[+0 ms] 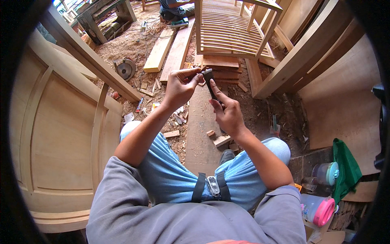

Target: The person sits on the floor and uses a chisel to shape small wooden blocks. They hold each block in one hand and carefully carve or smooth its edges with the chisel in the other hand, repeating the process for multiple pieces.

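Note:
In front of me, my right hand [227, 114] is wrapped round a dark, slim-bodied tool [208, 79] with a pale metallic end at the top; I cannot make out its kind. The index finger lies along its body. My left hand [180, 87] is closed in a pinch beside that metallic end. A small brownish bit [204, 68] shows at its fingertips, too small to name. Both hands are raised over a long wooden plank [199, 134] strewn with sawdust, which runs between my knees.
Wood offcuts [222, 140] lie on the plank. A slatted wooden frame [231, 34] stands beyond, past stacked boards [225, 75]. On the left are a panelled door [61, 130] and a circular saw [126, 69]; plastic jars [315, 207] stand at right. Another person [175, 10] sits far off.

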`<action>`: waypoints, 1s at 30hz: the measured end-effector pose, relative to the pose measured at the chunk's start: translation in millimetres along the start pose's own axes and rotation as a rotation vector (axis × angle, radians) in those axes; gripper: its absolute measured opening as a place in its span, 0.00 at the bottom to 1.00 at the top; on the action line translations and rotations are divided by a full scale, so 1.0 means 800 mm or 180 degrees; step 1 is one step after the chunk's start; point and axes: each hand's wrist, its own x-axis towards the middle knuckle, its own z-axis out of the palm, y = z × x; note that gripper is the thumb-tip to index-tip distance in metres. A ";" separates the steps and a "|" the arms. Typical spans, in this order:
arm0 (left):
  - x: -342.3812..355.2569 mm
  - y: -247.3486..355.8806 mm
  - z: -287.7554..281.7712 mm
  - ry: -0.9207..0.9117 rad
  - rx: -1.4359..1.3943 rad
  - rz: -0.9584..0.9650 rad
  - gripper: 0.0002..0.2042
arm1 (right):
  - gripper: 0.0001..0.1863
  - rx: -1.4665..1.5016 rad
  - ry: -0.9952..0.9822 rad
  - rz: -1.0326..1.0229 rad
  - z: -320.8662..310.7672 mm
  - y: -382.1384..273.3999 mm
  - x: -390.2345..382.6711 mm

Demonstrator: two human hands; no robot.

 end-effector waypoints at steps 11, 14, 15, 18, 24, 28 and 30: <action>-0.004 0.008 0.005 0.0046 -0.0238 -0.0099 0.12 | 0.32 0.0045 -0.0009 0.0030 -0.011 -0.013 0.005; -0.003 0.006 0.006 0.0014 -0.0216 -0.0015 0.12 | 0.32 0.0828 -0.0307 0.0630 -0.011 -0.016 0.003; -0.002 0.005 0.007 0.0023 -0.0176 0.0017 0.12 | 0.32 0.0796 -0.0261 0.0671 -0.011 -0.015 0.002; -0.003 0.003 0.007 0.0051 -0.0058 0.0118 0.11 | 0.33 0.0374 0.0012 0.0171 -0.007 -0.010 0.003; -0.001 -0.005 0.010 0.0155 0.0272 0.0335 0.11 | 0.32 0.0391 -0.0019 0.0361 -0.002 -0.006 0.002; 0.000 -0.008 0.009 0.0173 0.0069 0.0297 0.10 | 0.32 0.0214 0.0070 0.0203 -0.005 -0.010 0.000; -0.001 -0.007 0.007 0.0149 0.0189 0.0324 0.10 | 0.33 0.0138 0.0070 0.0280 -0.005 -0.010 0.000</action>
